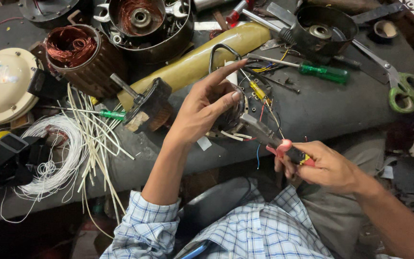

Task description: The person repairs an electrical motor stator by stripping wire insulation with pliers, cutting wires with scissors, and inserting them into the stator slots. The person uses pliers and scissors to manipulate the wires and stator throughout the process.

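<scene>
My left hand (207, 108) grips a round dark motor part (235, 117) with loose coloured wires at the workbench's front edge; the index finger points up and right. My right hand (324, 168) is closed on the red handles of pliers (269, 136), whose metal jaws reach up-left to the motor part's lower edge. Thin red, blue and yellow wires (263, 103) trail from the part between my hands.
A dark bench (322, 105) holds copper-wound stators (73, 48), a cream fan housing (3, 84), an olive fan blade (202, 60), green-handled screwdrivers (322, 72), green-handled shears (408, 91), a white wire coil (53, 153) and white sleeves (97, 139).
</scene>
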